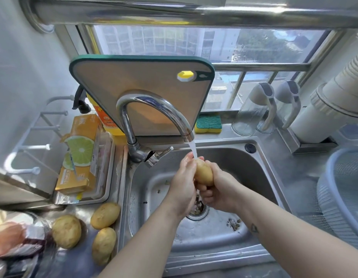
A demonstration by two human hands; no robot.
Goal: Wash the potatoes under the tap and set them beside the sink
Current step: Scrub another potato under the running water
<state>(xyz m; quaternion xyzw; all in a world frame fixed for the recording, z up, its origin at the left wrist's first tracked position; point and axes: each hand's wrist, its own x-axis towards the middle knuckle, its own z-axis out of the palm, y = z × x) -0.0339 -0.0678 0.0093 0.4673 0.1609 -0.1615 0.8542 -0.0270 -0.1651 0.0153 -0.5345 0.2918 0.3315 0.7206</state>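
Observation:
A yellow-brown potato (204, 173) is held upright over the steel sink (254, 173), right under the running stream from the chrome tap (154, 109). My left hand (184, 183) wraps its left side and my right hand (216, 189) grips its right side and bottom. Water hits the top of the potato and my left fingers. Three more potatoes lie on the counter left of the sink: one (105, 215) nearest the rim, one (66, 231) further left, one (103, 245) in front.
A cutting board (142, 87) leans behind the tap, with a sponge (208, 124) to its right. Orange boxes (79, 155) fill a tray at the left. Two glass jugs (252, 113) and a mesh strainer (346, 189) stand at the right. Food scraps lie near the drain (197, 209).

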